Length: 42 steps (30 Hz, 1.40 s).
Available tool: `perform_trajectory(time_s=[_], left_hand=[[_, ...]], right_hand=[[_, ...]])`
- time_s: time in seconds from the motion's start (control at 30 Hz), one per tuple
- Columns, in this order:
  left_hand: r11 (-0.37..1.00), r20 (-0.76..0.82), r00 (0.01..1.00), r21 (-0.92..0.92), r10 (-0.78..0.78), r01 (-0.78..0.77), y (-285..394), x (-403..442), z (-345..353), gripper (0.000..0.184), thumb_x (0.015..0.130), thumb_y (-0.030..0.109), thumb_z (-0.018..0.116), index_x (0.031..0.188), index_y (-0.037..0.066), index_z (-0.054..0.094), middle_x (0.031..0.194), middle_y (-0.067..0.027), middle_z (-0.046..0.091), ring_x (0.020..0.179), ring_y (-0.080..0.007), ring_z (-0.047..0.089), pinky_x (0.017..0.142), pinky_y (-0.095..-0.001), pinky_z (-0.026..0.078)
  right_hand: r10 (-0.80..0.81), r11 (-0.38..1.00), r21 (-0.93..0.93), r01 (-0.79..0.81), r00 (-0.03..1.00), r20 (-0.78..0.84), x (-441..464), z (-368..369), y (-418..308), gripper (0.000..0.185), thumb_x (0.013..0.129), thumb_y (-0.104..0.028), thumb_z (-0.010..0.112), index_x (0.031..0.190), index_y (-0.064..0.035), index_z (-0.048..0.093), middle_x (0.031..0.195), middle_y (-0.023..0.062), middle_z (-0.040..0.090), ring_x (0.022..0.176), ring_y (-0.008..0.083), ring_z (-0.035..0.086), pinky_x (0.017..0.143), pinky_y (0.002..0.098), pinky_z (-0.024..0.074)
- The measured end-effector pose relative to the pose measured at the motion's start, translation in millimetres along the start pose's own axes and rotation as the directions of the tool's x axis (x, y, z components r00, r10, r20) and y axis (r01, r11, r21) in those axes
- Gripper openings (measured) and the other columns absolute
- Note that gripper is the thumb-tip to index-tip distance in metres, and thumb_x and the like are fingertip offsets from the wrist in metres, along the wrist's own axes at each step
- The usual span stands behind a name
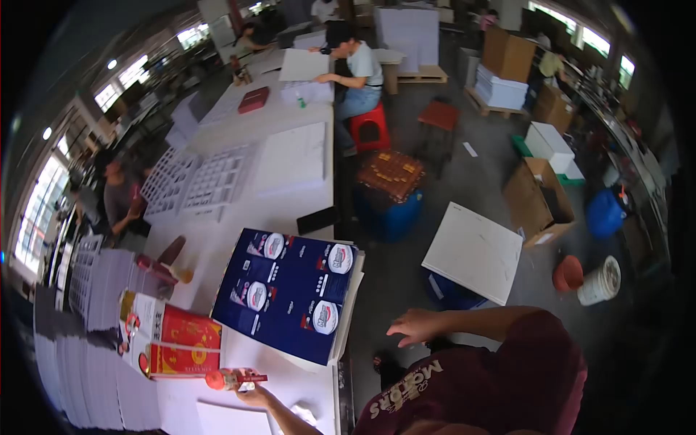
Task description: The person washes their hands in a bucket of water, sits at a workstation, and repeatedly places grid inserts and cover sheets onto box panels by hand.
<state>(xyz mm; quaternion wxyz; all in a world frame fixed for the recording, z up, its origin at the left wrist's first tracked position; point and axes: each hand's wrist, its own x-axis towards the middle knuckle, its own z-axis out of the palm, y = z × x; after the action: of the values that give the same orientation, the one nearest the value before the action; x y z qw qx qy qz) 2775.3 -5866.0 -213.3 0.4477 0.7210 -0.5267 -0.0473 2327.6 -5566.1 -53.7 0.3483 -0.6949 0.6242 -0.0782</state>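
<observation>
At the lower left of the frame, a red-and-white tin [190, 339] stands on the worktop [275, 210], its inside hidden. Just right of it, the left hand [251, 392] has its fingers around a small red-capped bottle [229, 378], contents unclear. Blue printed sheets [288, 293] lie near centre. The right hand [413, 326] hangs over the floor, fingers loosely spread. Farther right are an open cardboard box [523, 194], dark inside, a red bucket [568, 274] and a white bucket [600, 281].
</observation>
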Motion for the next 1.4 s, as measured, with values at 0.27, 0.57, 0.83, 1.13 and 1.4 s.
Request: perform_trajectory(time_s=[0.27,0.57,0.83,1.13,1.4], left_hand=[[0.979,-0.037,0.978,0.018,0.205,-0.204,3,-43,36,0.055,0.079,0.036,0.075,0.117,-0.001,0.060,0.105,-0.0186,0.067,0.093,-0.0354,0.065,0.080,-0.0462,0.051],[0.851,0.265,0.810,-0.206,0.524,-0.483,97,-182,27,0.045,0.083,0.032,0.072,0.110,-0.002,0.061,0.097,-0.0183,0.067,0.086,-0.0353,0.064,0.075,-0.0457,0.050],[0.826,0.828,0.339,-0.235,0.446,-0.512,172,-399,-29,0.037,0.087,0.029,0.069,0.104,-0.003,0.062,0.089,-0.0180,0.067,0.079,-0.0352,0.064,0.070,-0.0453,0.049],[0.860,0.966,-0.257,-0.142,0.012,-0.490,311,-623,-73,0.030,0.091,0.026,0.065,0.097,-0.003,0.062,0.081,-0.0177,0.067,0.072,-0.0351,0.063,0.064,-0.0448,0.047],[0.206,0.055,-0.792,-0.974,0.608,0.090,581,-929,-89,0.026,0.091,0.017,0.062,0.113,0.004,0.060,0.099,-0.0189,0.067,0.087,-0.0373,0.066,0.072,-0.0414,0.053]], right_hand=[[0.183,0.979,0.087,-0.183,0.983,0.005,-29,39,1,0.052,0.089,-0.037,0.066,0.130,-0.0071,0.054,0.117,0.0159,0.064,0.108,0.0354,0.062,0.090,0.0470,0.0488],[0.222,0.966,0.174,-0.190,0.957,-0.186,-126,53,14,0.056,0.089,-0.039,0.065,0.133,-0.0076,0.052,0.120,0.0150,0.062,0.108,0.0346,0.061,0.088,0.0467,0.0485],[0.420,0.886,0.358,-0.293,0.836,-0.354,-353,124,78,0.053,0.090,-0.042,0.063,0.133,-0.0123,0.054,0.123,0.0159,0.062,0.108,0.0367,0.061,0.092,0.0473,0.0476],[0.704,0.644,0.717,-0.267,0.575,-0.417,-586,137,132,0.043,0.090,-0.034,0.064,0.127,-0.0125,0.059,0.123,0.0122,0.062,0.111,0.0316,0.060,0.093,0.0454,0.0469],[0.470,0.851,0.374,-0.370,0.214,-0.857,-681,77,250,0.040,0.086,-0.025,0.070,0.123,-0.0145,0.061,0.134,0.0108,0.054,0.130,0.0326,0.046,0.102,0.0482,0.0395]])
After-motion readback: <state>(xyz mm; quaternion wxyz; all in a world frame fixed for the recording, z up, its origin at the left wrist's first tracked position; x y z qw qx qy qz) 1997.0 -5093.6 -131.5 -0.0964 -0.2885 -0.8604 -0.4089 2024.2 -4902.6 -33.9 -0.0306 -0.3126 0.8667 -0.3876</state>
